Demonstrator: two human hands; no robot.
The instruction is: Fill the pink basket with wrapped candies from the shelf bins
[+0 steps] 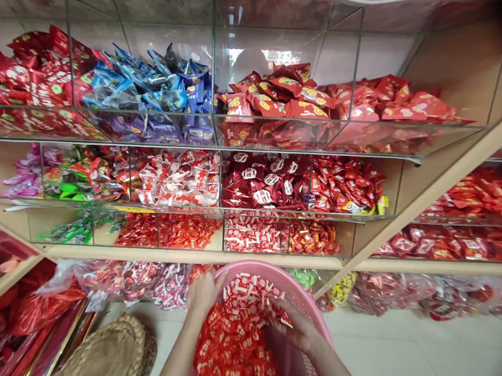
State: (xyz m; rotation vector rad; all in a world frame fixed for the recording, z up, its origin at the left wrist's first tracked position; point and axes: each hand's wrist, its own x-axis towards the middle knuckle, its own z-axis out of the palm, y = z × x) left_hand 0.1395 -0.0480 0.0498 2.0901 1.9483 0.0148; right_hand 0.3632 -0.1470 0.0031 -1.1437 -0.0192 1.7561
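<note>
The pink basket [300, 294] stands near, at the middle of the scene, before the shelf [186, 253]. Its near end is cut off by the lower edge; what carries it cannot be seen. Inside, red sweets [232, 340] fill the near left part and red-and-white sweets [250, 289] lie at the far end; depth is hidden, and the print on the wrappers is too small to read.

The left hand [202, 296] lies over the basket's far left rim, thumb apart from the fingers. The finger undersides are hidden; whether it grips cannot be told. The right hand [294, 326] is inside the basket at right, fingers bent among the red-and-white sweets. Packets show against the fingertips; whether any are held cannot be determined. Both forearms are cut off below.

On the shelf, glass dividers and reflections partly obscure the wrapped sweets. A yellow label [134, 209] is partly visible, its figures unclear. At near left, a woven seat [104, 367] is cut off below. The far right corner is dark.
</note>
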